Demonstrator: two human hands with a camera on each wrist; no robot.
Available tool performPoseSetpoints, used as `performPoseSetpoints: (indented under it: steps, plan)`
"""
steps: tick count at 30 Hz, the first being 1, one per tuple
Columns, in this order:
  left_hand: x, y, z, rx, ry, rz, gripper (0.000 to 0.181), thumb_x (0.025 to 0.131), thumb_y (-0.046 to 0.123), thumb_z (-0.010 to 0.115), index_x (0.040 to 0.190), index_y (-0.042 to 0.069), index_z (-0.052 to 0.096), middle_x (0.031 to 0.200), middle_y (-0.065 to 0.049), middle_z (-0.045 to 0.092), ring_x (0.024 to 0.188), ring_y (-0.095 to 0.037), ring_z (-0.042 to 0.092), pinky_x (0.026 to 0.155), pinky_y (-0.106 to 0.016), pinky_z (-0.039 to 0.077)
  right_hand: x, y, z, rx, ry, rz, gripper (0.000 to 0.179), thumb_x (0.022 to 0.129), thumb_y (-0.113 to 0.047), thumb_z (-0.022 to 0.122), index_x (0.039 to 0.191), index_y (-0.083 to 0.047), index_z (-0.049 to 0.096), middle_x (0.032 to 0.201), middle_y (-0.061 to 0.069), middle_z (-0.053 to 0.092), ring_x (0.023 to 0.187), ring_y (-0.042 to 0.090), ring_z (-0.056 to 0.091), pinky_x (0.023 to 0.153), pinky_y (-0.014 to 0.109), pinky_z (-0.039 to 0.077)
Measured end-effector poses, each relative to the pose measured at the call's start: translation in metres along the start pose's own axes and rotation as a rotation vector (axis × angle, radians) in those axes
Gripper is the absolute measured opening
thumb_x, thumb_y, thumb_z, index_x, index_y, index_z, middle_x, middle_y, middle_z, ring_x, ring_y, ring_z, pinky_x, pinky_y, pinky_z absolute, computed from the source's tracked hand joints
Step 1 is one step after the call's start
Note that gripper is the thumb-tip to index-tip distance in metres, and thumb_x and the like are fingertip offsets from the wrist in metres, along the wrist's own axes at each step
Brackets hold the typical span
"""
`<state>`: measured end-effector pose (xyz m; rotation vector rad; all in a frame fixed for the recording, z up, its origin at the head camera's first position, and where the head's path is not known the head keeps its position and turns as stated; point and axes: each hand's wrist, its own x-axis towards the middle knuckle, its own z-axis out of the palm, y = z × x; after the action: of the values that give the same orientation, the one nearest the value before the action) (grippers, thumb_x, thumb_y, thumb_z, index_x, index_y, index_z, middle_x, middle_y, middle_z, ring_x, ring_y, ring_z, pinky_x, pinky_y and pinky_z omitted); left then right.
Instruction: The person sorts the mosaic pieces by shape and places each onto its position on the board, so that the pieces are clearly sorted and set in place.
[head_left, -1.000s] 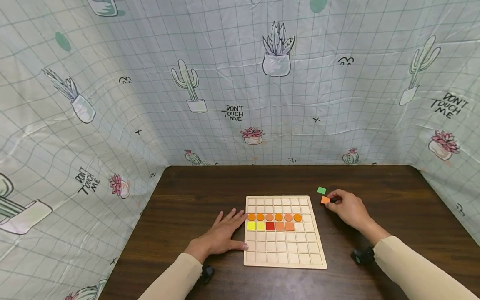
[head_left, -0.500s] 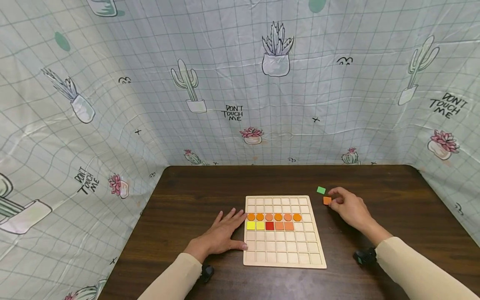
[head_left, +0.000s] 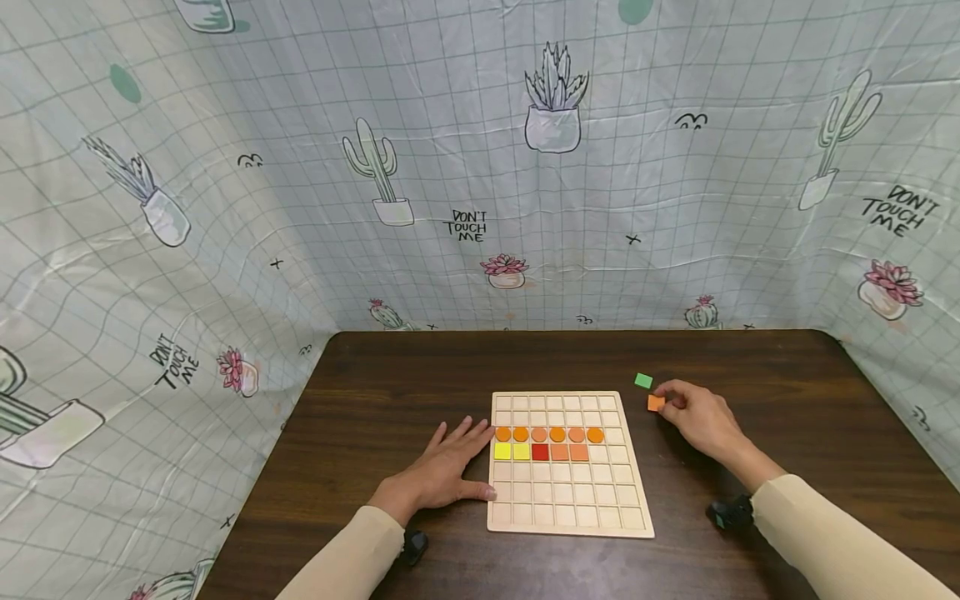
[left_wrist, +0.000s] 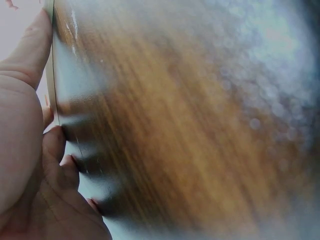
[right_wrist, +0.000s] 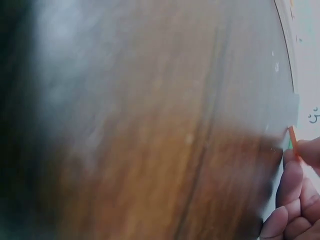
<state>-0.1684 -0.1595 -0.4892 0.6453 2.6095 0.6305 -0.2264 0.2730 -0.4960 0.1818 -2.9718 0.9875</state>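
My right hand (head_left: pixel 697 414) pinches an orange square tile (head_left: pixel 656 403) between thumb and fingertips, right of the wooden grid board (head_left: pixel 566 494). In the right wrist view the orange tile (right_wrist: pixel 293 140) shows edge-on at the thumb. A green square tile (head_left: pixel 642 381) lies on the table just behind it. My left hand (head_left: pixel 438 477) rests with fingers spread at the board's left edge, its thumb tip touching the rim. On the board, a row of round orange and peach discs (head_left: pixel 557 435) lies behind a row of square tiles: yellow (head_left: pixel 512 452), red (head_left: pixel 540 452) and peach (head_left: pixel 569 452).
The dark wood-grain table (head_left: pixel 397 367) runs back to a hanging cloth (head_left: pixel 450 150) printed with cacti, which also closes in both sides. Black wrist cameras sit under both forearms, the right one (head_left: pixel 729 513) low over the tabletop.
The orange tile has shifted slightly right and nearer, along with my right fingertips. My left hand, the board and the green tile stay put.
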Motion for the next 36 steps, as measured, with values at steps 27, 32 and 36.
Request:
performPoseSetpoints:
  steps: [27,32,36]
  plan:
    - [0.000,0.003,-0.001,0.001,-0.004,-0.011,0.097,0.094,0.057,0.072,0.170,0.020,0.025,0.177,0.001,0.018,0.166,-0.025,0.007,0.133,-0.056,-0.003,-0.002,0.001,0.000,0.038,-0.001,0.010,0.027,0.099,-0.016,0.073,0.123,-0.003,0.072,0.102,0.013,0.077,0.088,0.025,0.071,0.070,0.038,0.055]
    - [0.000,0.003,-0.001,-0.003,-0.004,-0.012,0.097,0.095,0.057,0.072,0.170,0.020,0.025,0.177,0.001,0.018,0.166,-0.025,0.007,0.133,-0.056,-0.003,-0.005,-0.005,0.002,0.075,-0.002,-0.028,0.025,0.099,-0.015,0.075,0.121,-0.004,0.074,0.101,0.012,0.078,0.089,0.024,0.071,0.070,0.035,0.055]
    - [0.000,0.003,-0.001,-0.006,-0.003,-0.012,0.097,0.095,0.057,0.072,0.170,0.020,0.025,0.177,0.001,0.018,0.166,-0.024,0.007,0.133,-0.056,-0.003,-0.008,-0.011,0.003,0.098,0.000,-0.043,0.025,0.098,-0.015,0.076,0.121,-0.005,0.075,0.100,0.010,0.078,0.087,0.020,0.070,0.068,0.033,0.054]
